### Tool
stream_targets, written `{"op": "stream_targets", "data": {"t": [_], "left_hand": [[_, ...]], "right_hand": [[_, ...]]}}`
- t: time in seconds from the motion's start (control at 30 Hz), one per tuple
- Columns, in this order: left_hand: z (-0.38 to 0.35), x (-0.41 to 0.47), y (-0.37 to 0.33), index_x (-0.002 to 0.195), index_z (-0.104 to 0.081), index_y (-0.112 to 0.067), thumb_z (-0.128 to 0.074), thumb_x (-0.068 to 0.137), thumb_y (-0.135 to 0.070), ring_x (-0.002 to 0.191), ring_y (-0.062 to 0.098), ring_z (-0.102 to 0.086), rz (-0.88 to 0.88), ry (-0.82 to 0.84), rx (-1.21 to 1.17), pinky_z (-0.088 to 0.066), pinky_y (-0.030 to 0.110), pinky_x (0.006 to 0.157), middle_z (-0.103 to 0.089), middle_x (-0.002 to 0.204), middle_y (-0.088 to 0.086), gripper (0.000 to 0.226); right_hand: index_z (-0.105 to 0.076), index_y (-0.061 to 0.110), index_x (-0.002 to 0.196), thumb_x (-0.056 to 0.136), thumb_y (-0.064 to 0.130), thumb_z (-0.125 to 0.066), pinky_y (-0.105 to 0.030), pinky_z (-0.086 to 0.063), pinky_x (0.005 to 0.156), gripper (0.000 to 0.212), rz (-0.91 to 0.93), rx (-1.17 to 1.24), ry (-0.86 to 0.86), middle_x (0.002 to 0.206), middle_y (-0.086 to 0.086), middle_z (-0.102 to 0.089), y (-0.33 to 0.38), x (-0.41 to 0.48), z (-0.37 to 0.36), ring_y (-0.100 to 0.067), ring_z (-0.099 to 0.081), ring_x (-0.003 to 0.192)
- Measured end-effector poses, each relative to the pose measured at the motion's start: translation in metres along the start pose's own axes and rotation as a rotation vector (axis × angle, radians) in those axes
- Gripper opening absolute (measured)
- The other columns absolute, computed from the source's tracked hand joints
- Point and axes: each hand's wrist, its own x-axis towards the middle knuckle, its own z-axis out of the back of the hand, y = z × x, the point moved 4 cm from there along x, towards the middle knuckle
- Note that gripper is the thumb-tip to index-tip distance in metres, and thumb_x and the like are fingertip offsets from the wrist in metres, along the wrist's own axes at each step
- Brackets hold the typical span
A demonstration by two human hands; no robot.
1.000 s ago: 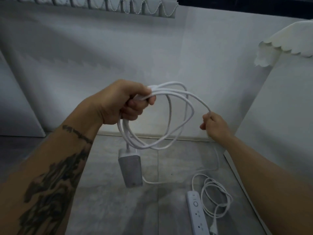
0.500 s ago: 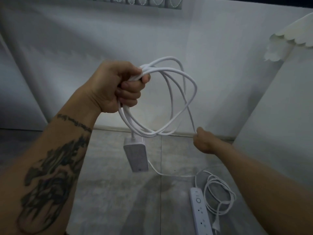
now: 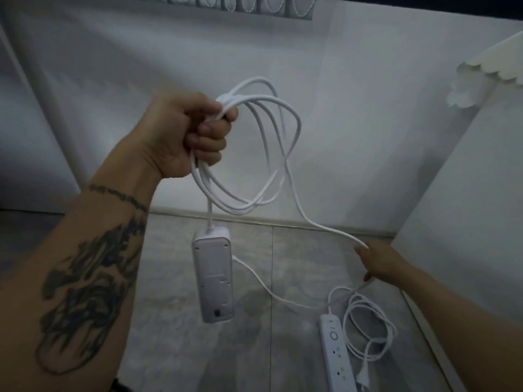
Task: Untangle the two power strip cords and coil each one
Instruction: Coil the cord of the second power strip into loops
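Coiling the first cord (image 3: 240, 207): left hand (image 3: 192, 134), centre-left, grips its loops with the power strip (image 3: 213, 274) dangling below, right hand (image 3: 379, 263), right of frame, holds the slack, which next wants lifting into another loop; second strip (image 3: 338, 360) lies lower right.

Your left grip (image 3: 181, 134) holds the coil (image 3: 249, 154) at upper centre. One strip (image 3: 213, 274) hangs below it, above the floor (image 3: 169, 321). Your right grip (image 3: 379, 263) holds the tail (image 3: 325, 227) low at right. The second strip (image 3: 338, 360) lies on the floor at lower right, with its cord (image 3: 370, 326) just beside it on the right.
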Motion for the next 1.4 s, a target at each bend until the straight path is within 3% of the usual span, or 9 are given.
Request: {"op": "stream_targets", "data": {"t": [0.13, 0.27, 0.43, 0.57, 0.7, 0.87, 1.07, 1.27, 1.4], "left_hand": [[-0.003, 0.010, 0.018, 0.088, -0.054, -0.008, -0.028, 0.086, -0.012, 0.042, 0.007, -0.021, 0.051, -0.040, 0.042, -0.020, 0.022, 0.045, -0.032, 0.057, -0.003, 0.026], [0.001, 0.014, 0.043, 0.094, -0.057, -0.006, -0.036, 0.083, -0.008, 0.047, 0.012, -0.033, 0.103, -0.130, 0.169, -0.031, 0.025, 0.049, -0.042, 0.060, 0.001, 0.024], [-0.006, 0.016, 0.071, 0.100, -0.058, -0.005, -0.038, 0.092, -0.001, 0.047, 0.013, -0.045, 0.218, -0.142, 0.232, -0.040, 0.026, 0.050, -0.048, 0.062, 0.003, 0.022], [-0.033, 0.016, 0.081, 0.099, -0.059, -0.002, -0.042, 0.094, 0.001, 0.056, 0.022, -0.055, 0.268, -0.031, 0.168, -0.051, 0.030, 0.054, -0.055, 0.068, 0.010, 0.019], [-0.053, 0.013, 0.083, 0.104, -0.058, 0.000, -0.040, 0.094, -0.009, 0.051, 0.022, -0.056, 0.322, 0.059, 0.092, -0.049, 0.028, 0.050, -0.056, 0.069, 0.011, 0.022], [-0.059, 0.009, 0.064, 0.094, -0.056, -0.004, -0.040, 0.091, -0.032, 0.035, 0.006, -0.025, 0.326, 0.152, -0.047, -0.018, 0.021, 0.038, -0.033, 0.050, -0.001, 0.033], [-0.058, 0.009, 0.039, 0.087, -0.055, -0.009, -0.040, 0.098, -0.031, 0.037, 0.005, -0.020, 0.293, 0.091, 0.290, -0.016, 0.017, 0.036, -0.027, 0.051, -0.004, 0.029], [-0.038, -0.009, 0.021, 0.080, -0.055, -0.010, -0.046, 0.087, -0.031, 0.035, 0.003, -0.014, 0.352, 0.167, 0.192, -0.011, 0.015, 0.035, -0.026, 0.047, -0.007, 0.023], [-0.007, -0.022, -0.004, 0.082, -0.056, -0.012, -0.043, 0.090, -0.031, 0.037, 0.004, -0.010, 0.222, 0.154, 0.026, -0.013, 0.017, 0.035, -0.021, 0.048, -0.011, 0.025]], "right_hand": [[-0.049, 0.019, 0.081, 0.082, 0.027, -0.056, -0.032, -0.045, 0.066, 0.011, 0.168, -0.125, 0.059, 0.089, -0.010, -0.064, 0.058, -0.019, 0.010, -0.028, -0.061, 0.079], [-0.036, 0.027, 0.084, 0.075, 0.027, -0.049, -0.032, -0.031, 0.054, 0.015, 0.424, -0.169, 0.183, 0.079, 0.001, -0.052, 0.129, -0.061, 0.033, -0.014, -0.049, 0.069], [-0.064, 0.027, 0.091, 0.080, 0.006, -0.055, -0.018, -0.036, 0.065, 0.025, 0.886, -0.108, -0.076, 0.080, 0.012, -0.050, 0.196, -0.125, 0.092, -0.004, -0.048, 0.073], [-0.074, 0.021, 0.084, 0.073, 0.006, -0.072, -0.023, -0.046, 0.064, 0.018, 0.978, 0.071, -0.329, 0.079, 0.004, -0.063, 0.218, -0.137, 0.126, -0.008, -0.057, 0.070], [-0.053, 0.016, 0.079, 0.073, 0.008, -0.074, -0.032, -0.046, 0.058, 0.023, 0.942, 0.185, -0.524, 0.072, 0.003, -0.056, 0.217, -0.120, 0.136, -0.014, -0.051, 0.063], [-0.051, 0.015, 0.085, 0.084, 0.026, -0.069, -0.033, -0.042, 0.057, 0.021, 0.909, 0.124, -0.599, 0.073, 0.003, -0.052, 0.199, -0.105, 0.137, -0.017, -0.046, 0.061], [-0.048, 0.017, 0.095, 0.097, 0.026, -0.041, -0.034, -0.037, 0.053, 0.013, 0.841, -0.051, -0.696, 0.080, 0.004, -0.051, 0.185, -0.091, 0.121, -0.027, -0.048, 0.061], [-0.050, 0.016, 0.081, 0.100, 0.025, -0.044, -0.039, -0.041, 0.067, 0.022, 0.439, 0.014, -0.484, 0.086, -0.015, -0.063, 0.110, -0.024, 0.098, -0.035, -0.057, 0.082], [-0.061, 0.001, 0.093, 0.102, 0.021, -0.043, -0.041, -0.046, 0.081, 0.029, 0.143, 0.199, -0.329, 0.099, -0.022, -0.067, 0.034, -0.001, 0.061, -0.038, -0.061, 0.096]]}}
